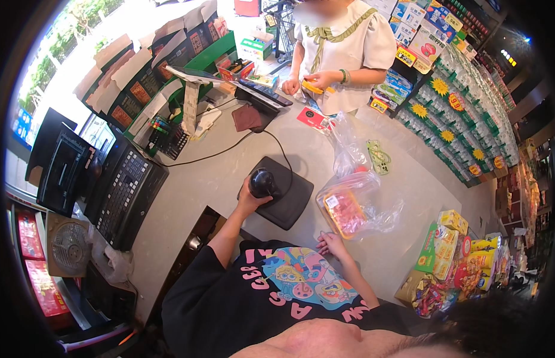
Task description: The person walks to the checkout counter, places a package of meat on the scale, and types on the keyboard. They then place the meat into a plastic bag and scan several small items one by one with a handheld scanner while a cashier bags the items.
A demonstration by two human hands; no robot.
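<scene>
My left hand (253,199) grips the rounded black head of a corded desktop scanner (262,182), which is over a flat black pad (290,190) on the counter. My right hand (331,245) rests at the counter's near side, fingers loosely apart and holding nothing. Just beyond its fingertips, a yellow-edged tray of pink meat (344,214) with a white label lies inside a clear plastic bag (377,190). More of the crumpled bag (347,147) stretches towards the far edge. Beside it lies a small green patterned item (378,156) with a loop.
Across the counter (407,201), a person (335,49) holds something yellow (312,87). A red card (313,118) lies near them. To the left are a keyboard (125,188), a monitor (65,165) and a pen holder (165,136). Packaged snacks (443,255) stand at the right; a cable (210,159) crosses the counter.
</scene>
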